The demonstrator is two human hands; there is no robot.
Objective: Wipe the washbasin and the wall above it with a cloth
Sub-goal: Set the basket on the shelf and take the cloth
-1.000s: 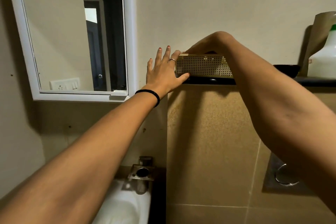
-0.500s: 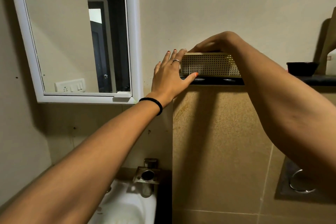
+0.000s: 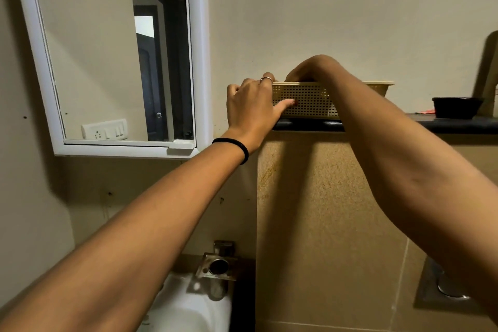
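A beige perforated basket rests on a dark ledge at shoulder height. My left hand grips the basket's left end, fingers curled over its rim and thumb pressed on its front. My right hand bends down over the rim into the basket; its fingers are hidden inside, so what they hold cannot be told. The white washbasin with a metal tap lies low in the middle. The cream wall rises above. No cloth is visible.
A white-framed mirror hangs on the left wall above the basin. A black bowl sits on the ledge to the right. Brown tiling covers the block under the ledge, with a metal flush plate at lower right.
My left hand went from lying flat against the basket's end to curling its fingers over the rim. The view has shifted left, so the white spray bottle at right is out of frame.
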